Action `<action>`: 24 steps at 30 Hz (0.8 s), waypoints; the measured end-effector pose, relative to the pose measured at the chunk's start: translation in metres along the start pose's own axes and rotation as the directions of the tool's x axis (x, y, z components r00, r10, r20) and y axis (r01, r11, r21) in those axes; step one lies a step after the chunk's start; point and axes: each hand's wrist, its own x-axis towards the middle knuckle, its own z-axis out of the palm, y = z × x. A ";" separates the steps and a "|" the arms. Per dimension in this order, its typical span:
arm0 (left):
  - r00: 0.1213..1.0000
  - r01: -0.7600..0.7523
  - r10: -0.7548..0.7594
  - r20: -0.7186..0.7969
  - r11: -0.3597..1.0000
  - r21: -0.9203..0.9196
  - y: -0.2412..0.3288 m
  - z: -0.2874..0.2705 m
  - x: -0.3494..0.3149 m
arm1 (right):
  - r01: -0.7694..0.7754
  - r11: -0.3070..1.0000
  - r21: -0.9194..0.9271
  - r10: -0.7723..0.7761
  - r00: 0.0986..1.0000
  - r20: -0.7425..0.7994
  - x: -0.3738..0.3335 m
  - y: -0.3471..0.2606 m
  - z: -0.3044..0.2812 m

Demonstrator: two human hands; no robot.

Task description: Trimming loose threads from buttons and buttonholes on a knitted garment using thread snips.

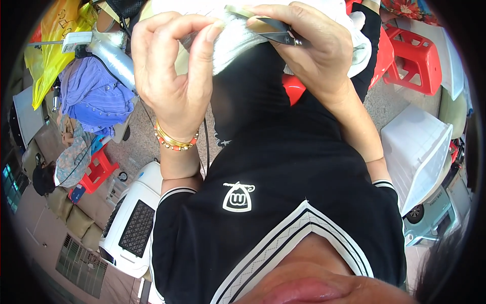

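Note:
At the top of the head view, my left hand is raised with its thumb and index finger pinched together. What lies in that pinch is too small to make out. To its right, my right hand holds dark, pointed thread snips, their blades aimed left toward the pinching fingertips. The right thumb and index finger also reach toward a small pale strip between the hands. White and grey cloth lies behind and below both hands, over my lap, partly hidden by them.
Left: a yellow plastic bag, a bluish-purple garment, a red stool, a white appliance and a person in patterned clothing. Right: a red stool and a translucent white bin.

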 end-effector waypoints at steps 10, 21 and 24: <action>0.996 -0.050 0.064 0.065 0.980 -0.195 -0.005 0.009 0.004 | -0.100 0.983 0.152 0.104 0.994 -0.019 0.009 -0.007 -0.008; 1.000 -0.013 0.014 0.004 0.976 -0.218 -0.006 0.017 0.000 | -0.038 0.989 -0.144 0.038 0.999 -0.002 0.001 -0.028 -0.023; 0.999 0.030 -0.033 -0.005 0.964 -0.264 -0.007 0.020 0.001 | -0.013 0.989 -0.146 0.015 1.000 0.013 0.002 -0.029 -0.026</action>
